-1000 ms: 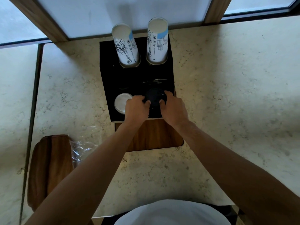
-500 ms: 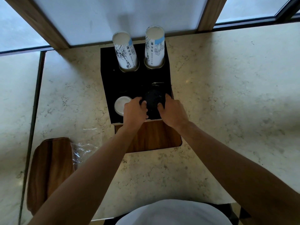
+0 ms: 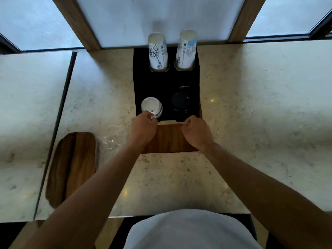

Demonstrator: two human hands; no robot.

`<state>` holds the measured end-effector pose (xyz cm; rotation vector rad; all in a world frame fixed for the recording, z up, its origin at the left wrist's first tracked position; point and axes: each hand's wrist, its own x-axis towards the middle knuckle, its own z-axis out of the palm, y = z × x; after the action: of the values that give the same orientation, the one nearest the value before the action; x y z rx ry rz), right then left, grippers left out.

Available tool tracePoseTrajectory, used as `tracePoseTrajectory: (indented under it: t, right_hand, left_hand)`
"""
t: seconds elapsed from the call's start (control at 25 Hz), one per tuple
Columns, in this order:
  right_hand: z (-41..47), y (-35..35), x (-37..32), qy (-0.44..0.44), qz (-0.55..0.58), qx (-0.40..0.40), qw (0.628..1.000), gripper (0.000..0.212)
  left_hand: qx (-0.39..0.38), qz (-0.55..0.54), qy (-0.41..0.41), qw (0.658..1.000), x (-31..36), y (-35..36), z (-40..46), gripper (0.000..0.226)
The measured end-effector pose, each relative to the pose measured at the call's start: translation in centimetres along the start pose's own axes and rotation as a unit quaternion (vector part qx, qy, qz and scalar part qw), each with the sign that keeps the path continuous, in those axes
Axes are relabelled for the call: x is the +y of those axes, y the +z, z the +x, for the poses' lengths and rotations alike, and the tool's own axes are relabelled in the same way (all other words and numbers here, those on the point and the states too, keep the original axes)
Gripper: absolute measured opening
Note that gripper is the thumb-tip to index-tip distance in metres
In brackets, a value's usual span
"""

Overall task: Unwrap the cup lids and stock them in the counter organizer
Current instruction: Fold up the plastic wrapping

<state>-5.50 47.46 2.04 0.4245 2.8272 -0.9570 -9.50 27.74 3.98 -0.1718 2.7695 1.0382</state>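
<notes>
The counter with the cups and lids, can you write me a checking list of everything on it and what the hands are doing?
Surface: pale marble counter with a seam on the left.
Job's things: black organizer holds two cup stacks at the back, white lids front left and black lids front right.
Clutter: clear plastic wrap lies beside a wooden tray on the left.
Grippers: left hand and right hand are curled at the organizer's front edge, over its wooden base; what they grip is unclear.
Cables: nothing seen.
Surroundings: frosted window panels with wooden frames behind the counter.
</notes>
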Motion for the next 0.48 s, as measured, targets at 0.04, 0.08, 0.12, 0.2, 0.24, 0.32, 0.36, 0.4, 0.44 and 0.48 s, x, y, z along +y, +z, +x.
tracePoseTrajectory:
  t: [0.04, 0.08, 0.12, 0.2, 0.24, 0.32, 0.36, 0.4, 0.44, 0.48]
  right_hand:
    - [-0.5, 0.7, -0.4, -0.005, 0.000, -0.016, 1.000, 0.019]
    - [-1.0, 1.4, -0.9, -0.010, 0.003, -0.032, 0.999, 0.020]
    - [-1.4, 2.3, -1.4, -0.016, 0.006, -0.047, 0.999, 0.021]
    - [-2.2, 3.8, -2.7, -0.029, 0.008, -0.074, 0.997, 0.020]
    - [-2.5, 4.6, -3.4, -0.033, 0.008, -0.085, 0.996, 0.017]
    - [-3.2, 6.1, -4.8, -0.042, 0.004, -0.107, 0.993, 0.013]
    - [-3.6, 7.0, -5.5, -0.048, 0.001, -0.122, 0.991, 0.012]
    - [-4.0, 7.9, -6.2, -0.052, 0.000, -0.138, 0.989, 0.011]
    - [-4.4, 8.8, -6.8, -0.054, -0.002, -0.152, 0.987, 0.011]
    - [-4.9, 9.6, -7.4, -0.057, -0.006, -0.165, 0.985, 0.011]
  left_hand:
    - [0.009, -0.003, -0.008, 1.000, -0.8, -0.6, -0.7, 0.024]
    - [0.019, -0.007, -0.018, 1.000, -1.7, -1.2, -1.4, 0.023]
    - [0.030, -0.008, -0.030, 0.999, -2.8, -1.7, -2.0, 0.022]
    - [0.049, -0.001, -0.054, 0.997, -4.8, -2.8, -3.2, 0.026]
    - [0.055, -0.002, -0.065, 0.996, -5.7, -3.4, -3.7, 0.028]
    - [0.064, -0.011, -0.080, 0.995, -7.6, -4.8, -4.7, 0.031]
    - [0.074, -0.013, -0.085, 0.994, -8.5, -5.6, -5.2, 0.031]
    - [0.086, -0.012, -0.091, 0.992, -9.4, -6.3, -5.8, 0.030]
    - [0.099, -0.006, -0.098, 0.990, -10.3, -7.0, -6.4, 0.029]
    - [0.112, 0.002, -0.106, 0.988, -11.2, -7.6, -6.9, 0.027]
